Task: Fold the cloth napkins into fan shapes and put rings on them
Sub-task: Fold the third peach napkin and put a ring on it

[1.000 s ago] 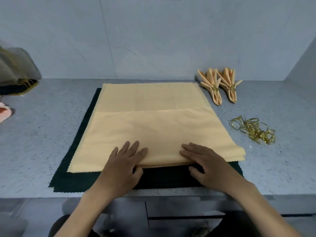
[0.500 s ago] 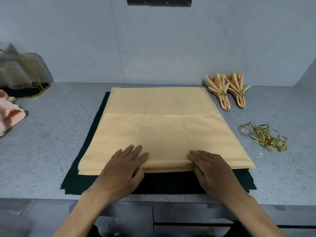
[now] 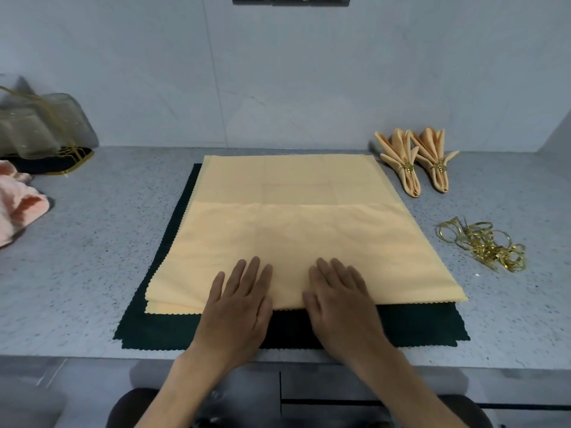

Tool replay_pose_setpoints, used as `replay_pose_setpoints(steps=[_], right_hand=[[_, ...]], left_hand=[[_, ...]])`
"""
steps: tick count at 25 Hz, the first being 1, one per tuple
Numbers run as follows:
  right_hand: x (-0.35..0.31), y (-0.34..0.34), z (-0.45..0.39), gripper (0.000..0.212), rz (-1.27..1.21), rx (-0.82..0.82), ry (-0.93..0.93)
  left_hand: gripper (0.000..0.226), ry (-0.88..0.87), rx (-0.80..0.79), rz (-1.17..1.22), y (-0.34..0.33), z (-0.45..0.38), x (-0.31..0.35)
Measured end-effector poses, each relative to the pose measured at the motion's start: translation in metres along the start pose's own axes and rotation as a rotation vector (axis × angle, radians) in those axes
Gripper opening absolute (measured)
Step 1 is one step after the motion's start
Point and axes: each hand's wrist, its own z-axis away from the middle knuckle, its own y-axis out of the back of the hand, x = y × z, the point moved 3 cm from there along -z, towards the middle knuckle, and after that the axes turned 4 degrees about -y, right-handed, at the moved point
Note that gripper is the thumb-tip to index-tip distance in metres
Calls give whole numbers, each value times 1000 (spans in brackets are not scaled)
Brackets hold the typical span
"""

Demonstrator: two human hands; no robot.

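Both hands have slid inward along the near fold since a second ago, so they now lie close together near the middle instead of spread apart; the left hand [image 3: 238,307] and the right hand [image 3: 340,304] rest flat, palms down, on the near edge of the peach napkin [image 3: 293,236]; the fingers [image 3: 253,273] of each are straight and slightly apart, pressing the cloth and clamped on nothing; both thumbs lie beside the fold over the dark green cloth [image 3: 148,329] beneath, and the stretch of fold under the palms is hidden; how many peach layers lie stacked cannot be told, though a second scalloped edge peeks out at the near left; the napkin lies in the middle of the grey speckled surface [image 3: 77,273], its near half doubled back over the far half; two finished fan napkins [image 3: 414,165], each cinched by a gold ring, lie side by side at the far right; nearer, a tangle of gold rings [image 3: 482,245] is too jumbled to count; at the left edge a pink cloth [image 3: 18,205] is cut off by the frame, and behind it a sheer bag [image 3: 40,125] on a dark tray is hard to make out; the forearms run out of the bottom of the view.
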Motion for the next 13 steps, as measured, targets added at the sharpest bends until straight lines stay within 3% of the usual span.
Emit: replay_pose_setpoints(steps=[4,9,13], right_hand=[[-25,-9,-8,67,-47,-87,2],[54,-3,6,63,45,-66,-178],[122,8,29,63,63,-79,-391]], left_hand=[[98,120,-9,42,2,0,2],[60,256,-67,29,11,6,-16],[58,404,-59,31,10,20,-39]])
